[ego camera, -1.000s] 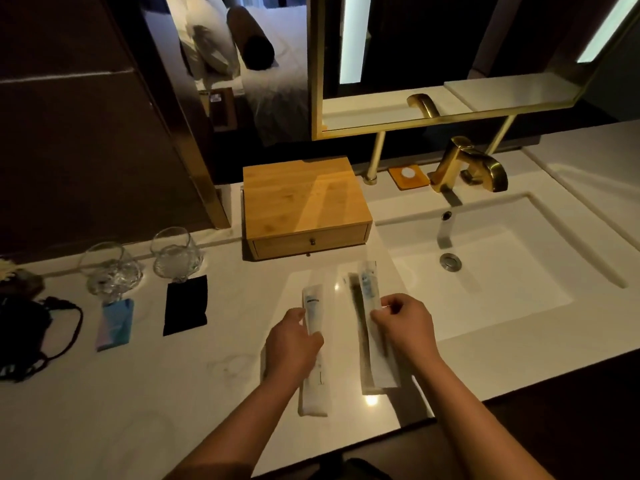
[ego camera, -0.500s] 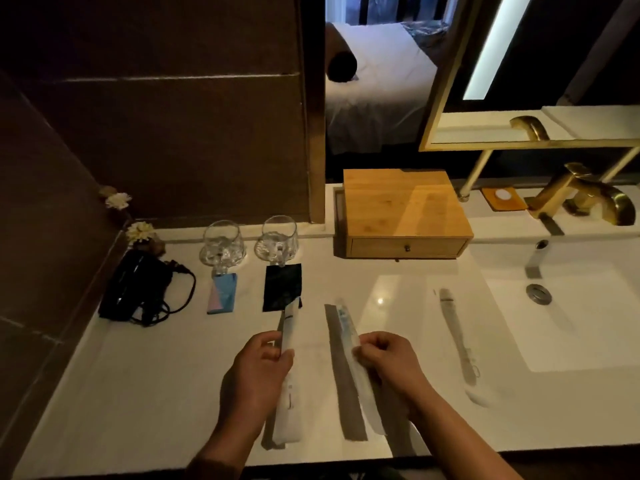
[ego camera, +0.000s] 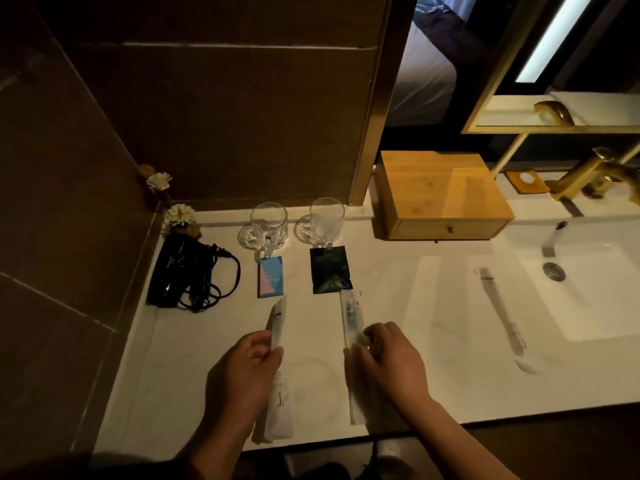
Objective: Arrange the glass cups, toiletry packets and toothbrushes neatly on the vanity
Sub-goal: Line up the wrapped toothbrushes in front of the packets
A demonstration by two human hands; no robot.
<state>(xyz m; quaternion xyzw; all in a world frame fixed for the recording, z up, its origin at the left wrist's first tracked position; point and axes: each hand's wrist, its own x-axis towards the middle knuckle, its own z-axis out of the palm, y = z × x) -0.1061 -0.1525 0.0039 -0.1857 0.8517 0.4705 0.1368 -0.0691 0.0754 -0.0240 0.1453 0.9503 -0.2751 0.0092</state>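
Two glass cups, the left glass cup (ego camera: 269, 226) and the right glass cup (ego camera: 326, 221), stand side by side at the back of the white vanity (ego camera: 194, 368). In front of the left one lies a blue and pink packet (ego camera: 271, 277); before the right one, a black packet (ego camera: 329, 274). My left hand (ego camera: 242, 372) holds a wrapped toothbrush (ego camera: 277, 323) just below the blue packet. My right hand (ego camera: 388, 362) holds a second wrapped toothbrush (ego camera: 351, 317) just below the black packet. Both toothbrushes point away from me, roughly parallel.
A black hair dryer (ego camera: 183, 270) with coiled cord lies at the left by the wall, small flowers (ego camera: 178, 216) behind it. A wooden drawer box (ego camera: 440, 194) stands right of the cups. The sink basin (ego camera: 588, 289) and gold faucet (ego camera: 588, 174) are at the far right.
Both hands have carried the wrapped toothbrushes leftward from in front of the wooden box to spots under the two packets. The toothbrushes now sit wider apart.
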